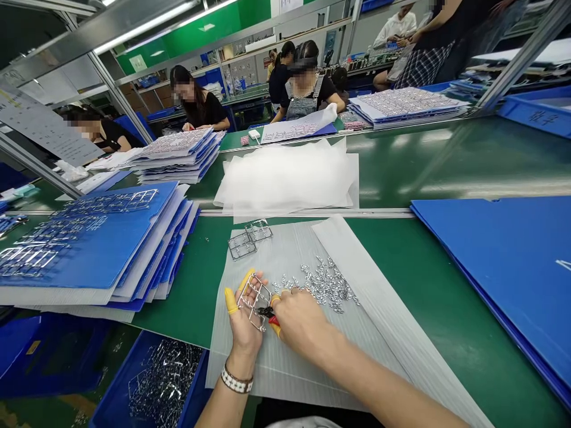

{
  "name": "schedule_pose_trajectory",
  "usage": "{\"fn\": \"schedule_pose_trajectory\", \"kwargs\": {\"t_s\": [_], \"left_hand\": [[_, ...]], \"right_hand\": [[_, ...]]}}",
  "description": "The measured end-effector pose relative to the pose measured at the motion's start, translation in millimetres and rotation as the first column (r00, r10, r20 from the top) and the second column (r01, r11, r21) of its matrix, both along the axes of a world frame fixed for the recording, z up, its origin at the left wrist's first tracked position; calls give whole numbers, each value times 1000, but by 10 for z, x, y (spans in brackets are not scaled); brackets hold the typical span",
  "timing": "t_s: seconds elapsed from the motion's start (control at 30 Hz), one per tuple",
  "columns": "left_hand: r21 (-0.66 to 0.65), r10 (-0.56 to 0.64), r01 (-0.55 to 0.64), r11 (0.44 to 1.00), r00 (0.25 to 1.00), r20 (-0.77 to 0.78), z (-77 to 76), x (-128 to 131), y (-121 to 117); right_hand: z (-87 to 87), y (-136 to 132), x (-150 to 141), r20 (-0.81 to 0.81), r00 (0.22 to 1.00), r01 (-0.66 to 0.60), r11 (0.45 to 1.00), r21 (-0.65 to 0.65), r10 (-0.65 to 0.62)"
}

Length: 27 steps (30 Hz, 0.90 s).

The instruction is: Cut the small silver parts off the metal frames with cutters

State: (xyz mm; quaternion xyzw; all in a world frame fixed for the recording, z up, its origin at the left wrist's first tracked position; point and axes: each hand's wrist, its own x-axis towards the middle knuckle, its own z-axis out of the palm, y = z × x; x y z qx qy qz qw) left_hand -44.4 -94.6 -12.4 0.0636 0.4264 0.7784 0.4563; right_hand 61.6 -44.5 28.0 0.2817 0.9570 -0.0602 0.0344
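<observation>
Item: our left hand (245,330), closed on a metal frame (254,303) above a plastic sheet (285,380). Item: our right hand (301,321), wrapped round red-handled cutters (266,311), tips at the frame. Risk: a slipped cut could scatter the loose parts (323,285) alongside.

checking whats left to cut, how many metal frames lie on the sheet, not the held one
2: one metal frame and another, side by side beyond the left hand; the hands may hide more.
</observation>
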Motion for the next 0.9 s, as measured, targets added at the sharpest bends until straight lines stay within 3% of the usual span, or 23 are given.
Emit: {"fn": "schedule_pose_trajectory", "kwargs": {"t_s": [0.13,0.33,0.9], "left_hand": [[25,7,-8,1000,1000,18,18,-37,-5],[43,-20,18,999,999,50,48,-75,-21],[50,-23,24,998,999,-30,6,-17,-41]], "right_hand": [[33,24,31,-1,1000,-14,1000,-8,14],[120,167,107,-27,994,108,994,21,-107],[6,207,36,-13,996,93,995,29,-92]]}}
